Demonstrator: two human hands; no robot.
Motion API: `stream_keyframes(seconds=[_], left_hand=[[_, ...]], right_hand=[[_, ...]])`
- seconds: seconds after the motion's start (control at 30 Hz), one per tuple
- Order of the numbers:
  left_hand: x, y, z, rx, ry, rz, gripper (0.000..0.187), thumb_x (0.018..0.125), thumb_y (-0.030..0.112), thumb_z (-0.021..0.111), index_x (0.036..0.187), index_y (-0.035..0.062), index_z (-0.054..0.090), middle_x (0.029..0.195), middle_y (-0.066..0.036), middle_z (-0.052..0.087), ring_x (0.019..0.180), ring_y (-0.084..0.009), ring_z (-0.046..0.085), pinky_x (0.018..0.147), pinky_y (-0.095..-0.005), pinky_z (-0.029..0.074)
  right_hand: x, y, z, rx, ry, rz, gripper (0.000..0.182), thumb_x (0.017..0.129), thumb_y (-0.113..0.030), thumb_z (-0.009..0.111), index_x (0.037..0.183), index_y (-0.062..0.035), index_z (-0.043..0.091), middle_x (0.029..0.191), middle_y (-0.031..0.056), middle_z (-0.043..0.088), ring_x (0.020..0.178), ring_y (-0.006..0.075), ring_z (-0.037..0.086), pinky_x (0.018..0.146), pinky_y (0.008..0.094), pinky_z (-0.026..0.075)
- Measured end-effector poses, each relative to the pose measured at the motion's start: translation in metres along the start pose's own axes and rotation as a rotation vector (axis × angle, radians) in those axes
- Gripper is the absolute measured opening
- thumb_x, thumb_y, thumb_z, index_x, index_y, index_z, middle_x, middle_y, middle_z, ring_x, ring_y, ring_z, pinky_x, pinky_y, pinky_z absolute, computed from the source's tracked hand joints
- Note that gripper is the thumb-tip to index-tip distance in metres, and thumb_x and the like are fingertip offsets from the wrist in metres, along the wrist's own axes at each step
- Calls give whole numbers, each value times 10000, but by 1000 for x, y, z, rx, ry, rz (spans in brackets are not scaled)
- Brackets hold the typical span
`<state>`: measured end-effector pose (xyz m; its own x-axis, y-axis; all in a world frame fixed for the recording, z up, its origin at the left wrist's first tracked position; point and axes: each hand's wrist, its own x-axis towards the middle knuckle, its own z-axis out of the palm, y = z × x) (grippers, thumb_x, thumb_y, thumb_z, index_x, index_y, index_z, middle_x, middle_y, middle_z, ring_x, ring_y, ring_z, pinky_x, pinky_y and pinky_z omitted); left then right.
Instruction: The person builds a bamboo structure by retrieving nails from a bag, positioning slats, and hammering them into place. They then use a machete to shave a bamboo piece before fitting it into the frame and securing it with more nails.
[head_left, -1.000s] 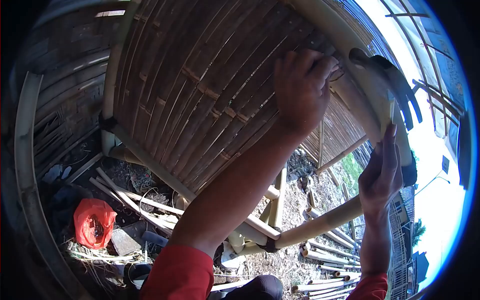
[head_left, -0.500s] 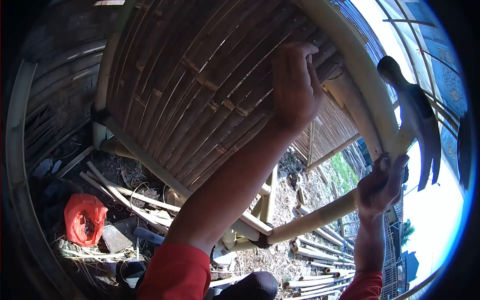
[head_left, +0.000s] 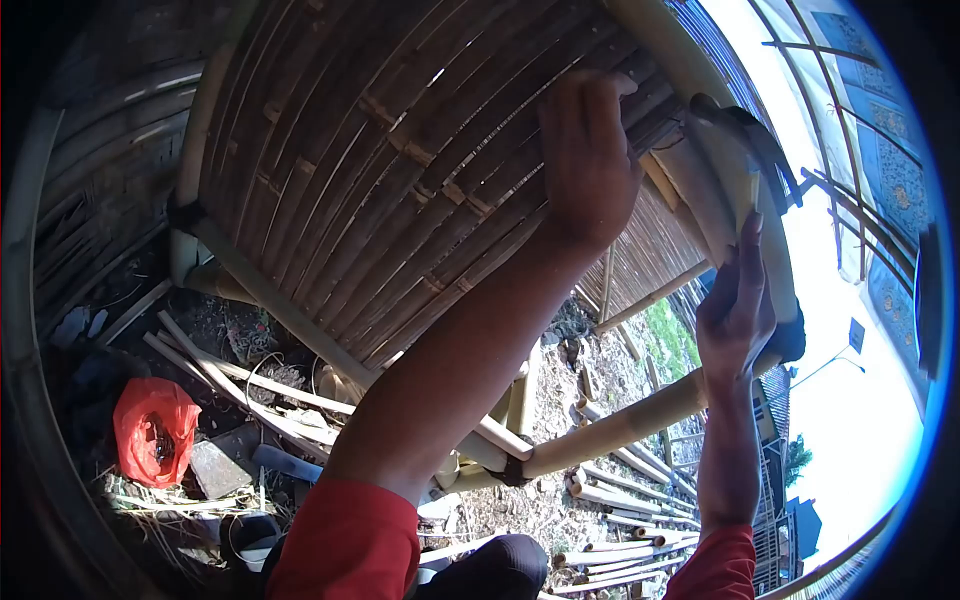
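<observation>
My right hand [head_left: 738,315] is wrapped round the pale handle of a claw hammer [head_left: 765,140]. The hammer's dark head is up beside the thick bamboo pole [head_left: 685,55] at the panel's right edge. My left hand [head_left: 590,150] is raised against the panel of split bamboo slats [head_left: 400,150], its fingers curled and pressed together near that pole. Whatever those fingertips may pinch is too small or hidden to make out.
A bamboo crossbar [head_left: 620,430] runs below my hands, lashed with dark binding. Lower left are a red plastic bag [head_left: 157,430] and loose bamboo strips [head_left: 250,385]. Cut bamboo poles [head_left: 620,560] lie on the ground at lower right. Woven bamboo walling [head_left: 110,180] stands at left.
The hammer has swung left and up, from outside the right pole to close against it, with my right hand rising. My left hand stays almost in place. The view has shifted slightly.
</observation>
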<state>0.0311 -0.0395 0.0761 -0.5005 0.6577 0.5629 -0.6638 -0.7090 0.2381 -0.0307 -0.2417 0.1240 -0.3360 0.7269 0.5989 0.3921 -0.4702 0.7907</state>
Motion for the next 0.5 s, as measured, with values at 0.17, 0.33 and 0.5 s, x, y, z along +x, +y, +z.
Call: stream_keyframes(seconds=[0.17,0.33,0.5], left_hand=[[1,1,-2,-29,-22,0,300,858,-150,529,1107,12,573,1030,-158,565,940,-329,601,835,-434,475],[3,-3,0,8,-8,-16,308,853,-159,523,1108,8,569,1045,-159,559,928,-325,596,831,-425,479],[2,0,-2,2,-24,42,306,853,-168,516,1107,-4,563,1055,-164,552,935,-326,600,817,-423,494]], right_hand=[[-66,57,-21,401,-48,273,457,985,34,594,1434,25,511,995,162,756,672,168,680,605,279,510],[-6,-4,16,29,103,3,432,982,85,569,1408,50,508,900,95,706,655,150,635,580,289,498],[-52,47,0,736,141,27,373,1033,20,511,1406,31,505,787,47,633,614,114,564,589,296,485]])
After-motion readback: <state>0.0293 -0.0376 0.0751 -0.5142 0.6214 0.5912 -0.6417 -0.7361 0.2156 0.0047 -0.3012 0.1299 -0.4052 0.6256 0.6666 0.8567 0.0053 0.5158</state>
